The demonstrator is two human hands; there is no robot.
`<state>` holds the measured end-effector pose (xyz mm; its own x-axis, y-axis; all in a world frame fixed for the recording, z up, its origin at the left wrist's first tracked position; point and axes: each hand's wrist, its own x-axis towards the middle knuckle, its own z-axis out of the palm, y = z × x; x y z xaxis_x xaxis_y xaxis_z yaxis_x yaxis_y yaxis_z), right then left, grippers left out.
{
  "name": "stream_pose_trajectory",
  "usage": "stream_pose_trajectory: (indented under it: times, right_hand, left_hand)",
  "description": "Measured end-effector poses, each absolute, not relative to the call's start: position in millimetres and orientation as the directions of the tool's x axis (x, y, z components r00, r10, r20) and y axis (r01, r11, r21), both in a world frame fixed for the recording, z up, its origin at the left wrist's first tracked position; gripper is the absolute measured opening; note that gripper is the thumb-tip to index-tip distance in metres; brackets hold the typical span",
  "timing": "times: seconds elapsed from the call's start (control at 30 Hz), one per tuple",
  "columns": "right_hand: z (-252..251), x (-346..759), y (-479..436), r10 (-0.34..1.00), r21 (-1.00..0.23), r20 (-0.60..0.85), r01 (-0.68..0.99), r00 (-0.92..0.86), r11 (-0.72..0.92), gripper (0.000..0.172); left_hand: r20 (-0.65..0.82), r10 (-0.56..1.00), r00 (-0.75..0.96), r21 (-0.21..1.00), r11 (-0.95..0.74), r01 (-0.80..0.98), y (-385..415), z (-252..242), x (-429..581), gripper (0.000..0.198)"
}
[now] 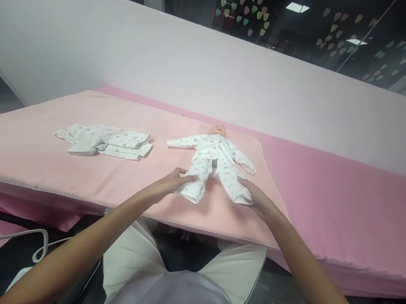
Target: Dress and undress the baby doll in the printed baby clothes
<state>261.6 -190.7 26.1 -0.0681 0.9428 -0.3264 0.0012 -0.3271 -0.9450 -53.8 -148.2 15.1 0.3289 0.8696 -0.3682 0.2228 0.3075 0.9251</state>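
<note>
Head: folded clothes (105, 140) left of doll (214, 156).

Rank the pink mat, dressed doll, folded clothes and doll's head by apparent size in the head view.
1. pink mat, by far the largest
2. dressed doll
3. folded clothes, about as wide as the doll but shallower, so a close call
4. doll's head
</note>
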Motion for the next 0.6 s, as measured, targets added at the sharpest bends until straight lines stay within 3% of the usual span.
stream_pose_trajectory:
  times: [0.2,0.33,0.47,0.53,0.6]
  right_hand:
    - [-11,263,-205,0.955,-0.919,-0.292,0.264,0.046,-0.294,0.068]
    - [-47,265,-236,0.954,-0.823,-0.299,0.499,0.026,-0.271,0.05]
    - [-65,271,-274,0.988,-0.692,-0.091,0.706,0.126,-0.154,0.035]
    - [-70,275,-286,0.989,-0.62,-0.001,0.775,0.149,-0.118,0.03]
    - [-71,277,-288,0.99,-0.588,0.037,0.805,0.133,-0.086,0.029]
  left_hand:
    - [-0.375,0.882,0.284,0.903,0.278,0.327,-160,-5,-55,0.085]
    - [-0.306,0.905,0.295,0.85,0.12,0.513,-186,-27,-67,0.078]
    - [-0.096,0.964,0.249,0.654,-0.127,0.746,-239,-37,-81,0.059]
    - [-0.046,0.954,0.296,0.609,-0.208,0.766,-274,-48,-82,0.043]
    - [-0.119,0.88,0.46,0.648,-0.282,0.707,-306,-72,-78,0.038]
